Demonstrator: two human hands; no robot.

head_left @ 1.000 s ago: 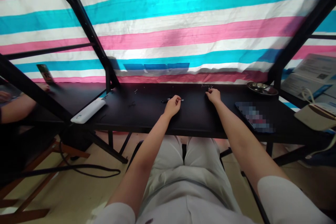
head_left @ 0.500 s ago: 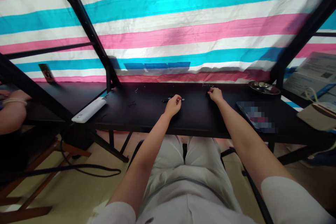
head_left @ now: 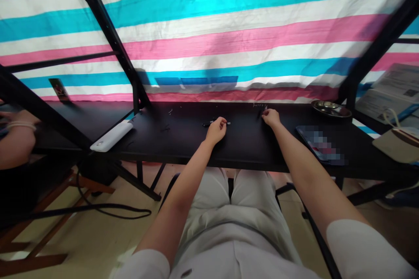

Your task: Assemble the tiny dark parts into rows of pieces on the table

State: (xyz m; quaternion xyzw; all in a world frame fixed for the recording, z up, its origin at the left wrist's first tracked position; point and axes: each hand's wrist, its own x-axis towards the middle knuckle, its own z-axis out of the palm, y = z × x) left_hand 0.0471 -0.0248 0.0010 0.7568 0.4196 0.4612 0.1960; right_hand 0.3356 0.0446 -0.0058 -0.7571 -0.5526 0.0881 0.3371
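A co-worker's forearm (head_left: 18,146) moved left, black bar (head_left: 49,114) between it and left hand (head_left: 216,130).

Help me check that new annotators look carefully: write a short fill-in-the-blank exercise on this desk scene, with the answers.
1. Of the right hand and the left hand, the one nearer the metal dish is the ____ one.
2. The long white object lies to the ____ of the slim black object.
3. The table top is coloured ____.
4. The striped sheet is white, blue and ____.

Missing words: right; left; black; pink.
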